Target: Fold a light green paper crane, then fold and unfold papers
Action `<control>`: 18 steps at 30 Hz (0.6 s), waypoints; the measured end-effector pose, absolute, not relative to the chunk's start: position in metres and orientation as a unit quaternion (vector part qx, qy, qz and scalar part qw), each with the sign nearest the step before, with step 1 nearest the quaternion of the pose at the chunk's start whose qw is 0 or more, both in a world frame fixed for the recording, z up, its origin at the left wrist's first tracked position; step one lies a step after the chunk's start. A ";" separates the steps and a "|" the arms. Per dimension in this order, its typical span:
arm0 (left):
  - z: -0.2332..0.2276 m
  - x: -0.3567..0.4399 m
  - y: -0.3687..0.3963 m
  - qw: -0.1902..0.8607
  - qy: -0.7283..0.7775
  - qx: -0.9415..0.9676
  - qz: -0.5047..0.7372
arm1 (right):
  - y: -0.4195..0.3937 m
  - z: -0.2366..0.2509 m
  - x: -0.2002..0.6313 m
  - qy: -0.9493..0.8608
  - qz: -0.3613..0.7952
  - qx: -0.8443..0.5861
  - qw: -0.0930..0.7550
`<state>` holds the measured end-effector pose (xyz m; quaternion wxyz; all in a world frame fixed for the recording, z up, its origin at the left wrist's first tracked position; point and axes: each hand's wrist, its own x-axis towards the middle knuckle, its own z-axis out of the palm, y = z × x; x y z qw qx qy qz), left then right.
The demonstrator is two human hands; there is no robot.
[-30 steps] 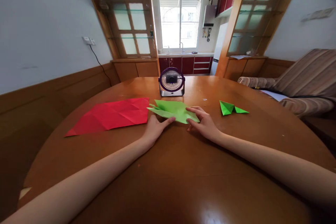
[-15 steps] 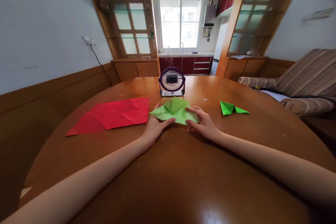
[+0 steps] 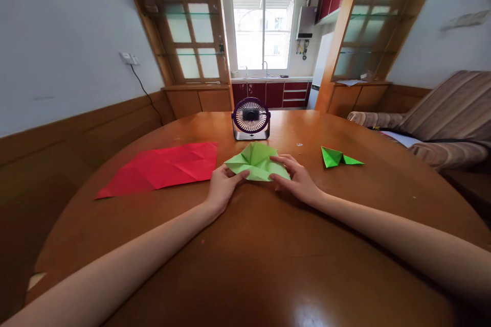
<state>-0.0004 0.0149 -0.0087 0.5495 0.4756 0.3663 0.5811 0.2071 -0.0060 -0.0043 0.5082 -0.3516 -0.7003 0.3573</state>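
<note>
A light green folded paper [image 3: 255, 161] lies on the round wooden table [image 3: 268, 245] in front of me, partly raised into a peak. My left hand [image 3: 222, 187] pinches its left corner with fingertips. My right hand [image 3: 297, 179] holds its right edge, fingers on top. Both forearms stretch across the table toward it.
A creased red paper sheet [image 3: 166, 166] lies flat to the left. A small dark green folded paper figure [image 3: 337, 158] sits to the right. A small purple desk fan [image 3: 250, 119] stands just behind the green paper. A striped sofa [image 3: 441, 117] is at the right.
The green paper went from lying flat and spread to being pushed together into a raised, narrower shape. Both hands moved slightly inward.
</note>
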 end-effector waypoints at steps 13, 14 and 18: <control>-0.008 -0.001 0.017 0.543 0.394 0.425 0.607 | -0.018 0.003 0.213 -0.840 0.044 -0.311 0.442; -0.008 -0.002 0.017 0.541 0.399 0.428 0.604 | -0.018 0.003 0.213 -0.842 0.011 -0.310 0.441; -0.007 -0.002 0.016 0.512 0.398 0.469 0.600 | -0.018 0.004 0.213 -0.848 -0.086 -0.297 0.431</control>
